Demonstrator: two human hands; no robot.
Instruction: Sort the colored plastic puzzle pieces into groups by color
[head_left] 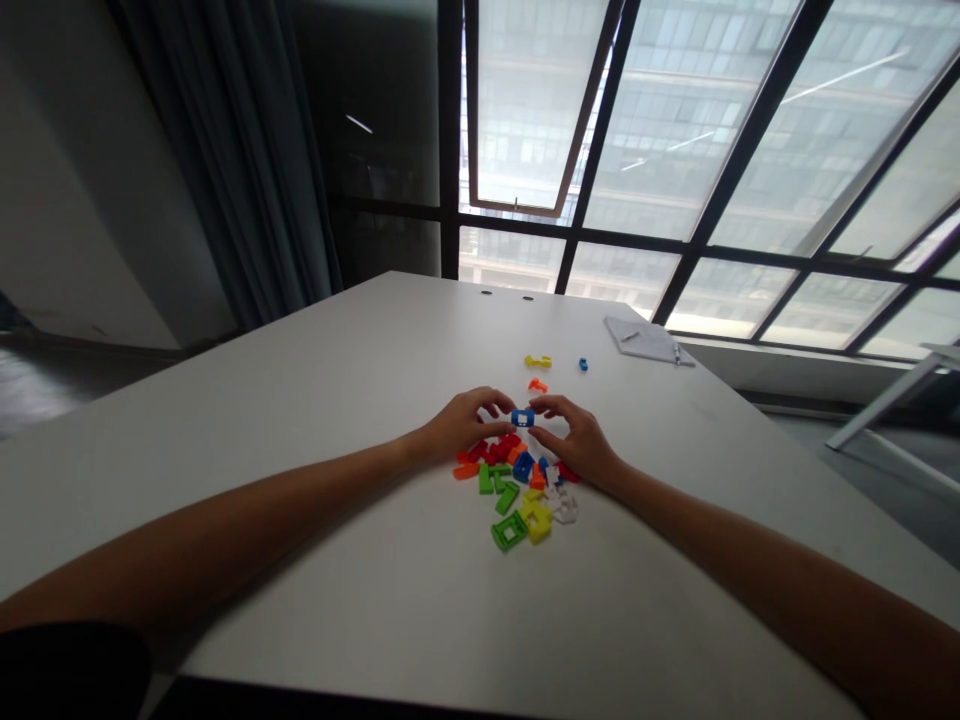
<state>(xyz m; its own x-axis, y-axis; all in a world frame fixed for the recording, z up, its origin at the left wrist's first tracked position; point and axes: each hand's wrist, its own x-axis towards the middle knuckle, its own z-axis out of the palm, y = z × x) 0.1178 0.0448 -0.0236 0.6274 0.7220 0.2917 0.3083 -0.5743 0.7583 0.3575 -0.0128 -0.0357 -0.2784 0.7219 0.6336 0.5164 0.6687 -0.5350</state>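
A small blue plastic block with a square opening (523, 411) is held up between my two hands, above a pile of coloured parts. My left hand (471, 420) pinches its left side between thumb and fingers. On the right side, my right hand (576, 436) grips it the same way. Below lie red pieces (510, 443), green pieces (508, 497), yellow pieces (536, 519), white pieces (565, 507), orange pieces (466, 471) and another blue piece (523, 466). Some parts of the pile are hidden behind my fingers.
Beyond my hands on the white table (315, 400) lie a yellow piece (538, 362), an orange piece (538, 385) and a small blue piece (583, 364). Papers (646, 340) with a pen (677, 353) rest near the right edge. Windows stand behind the table.
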